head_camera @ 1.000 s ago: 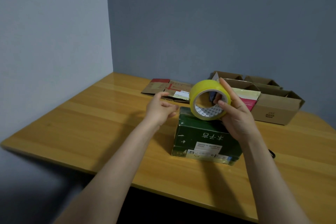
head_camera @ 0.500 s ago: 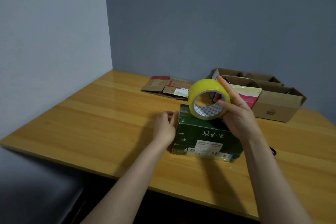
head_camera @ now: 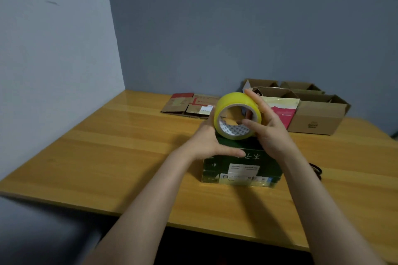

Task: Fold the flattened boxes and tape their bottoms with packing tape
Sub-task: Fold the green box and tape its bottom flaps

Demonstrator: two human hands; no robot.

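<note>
A folded dark green box stands on the wooden table in front of me, with white labels on its near side. My right hand grips a yellow roll of packing tape upright just above the box top, thumb through the core. My left hand rests on the box's top left edge and touches the left side of the roll, thumb stretched along the near top edge. Whether it grips the roll or the tape's end is hidden.
Flattened cardboard boxes lie at the back of the table. Several folded brown boxes stand open at the back right, one with a red and yellow panel. A dark object, partly hidden by my right arm, lies to the right of the green box.
My left hand has risen from the box's left side onto its top edge and against the tape roll. The roll stays in my right hand above the box.
</note>
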